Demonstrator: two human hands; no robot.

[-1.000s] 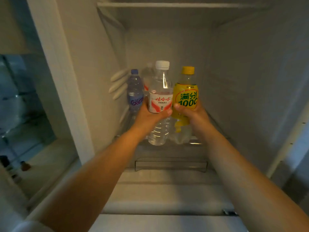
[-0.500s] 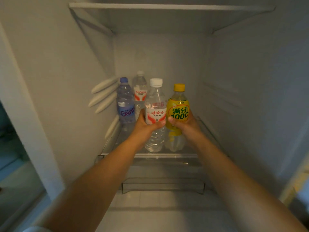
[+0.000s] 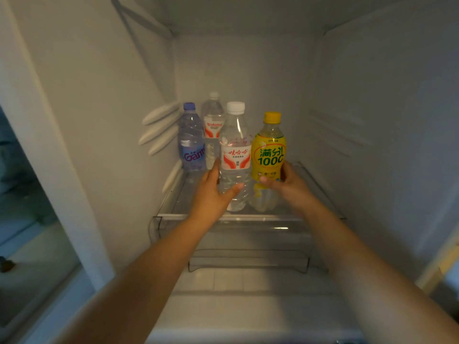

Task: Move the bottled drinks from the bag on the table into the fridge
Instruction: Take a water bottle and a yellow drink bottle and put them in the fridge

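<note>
I'm setting two drinks on the fridge shelf (image 3: 248, 216): my left hand (image 3: 211, 192) loosely cups the water bottle (image 3: 234, 157), my right hand (image 3: 285, 182) grips the yellow bottle (image 3: 269, 150). Both look seated, so next I let go cleanly without tipping either.

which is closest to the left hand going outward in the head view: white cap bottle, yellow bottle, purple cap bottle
From the left hand:
1. White cap bottle: in its grip, front row, centre.
2. Yellow bottle: just right of the white cap bottle, at the right hand.
3. Purple cap bottle: back left, by the fridge wall.
Two and three are not far apart.
</note>
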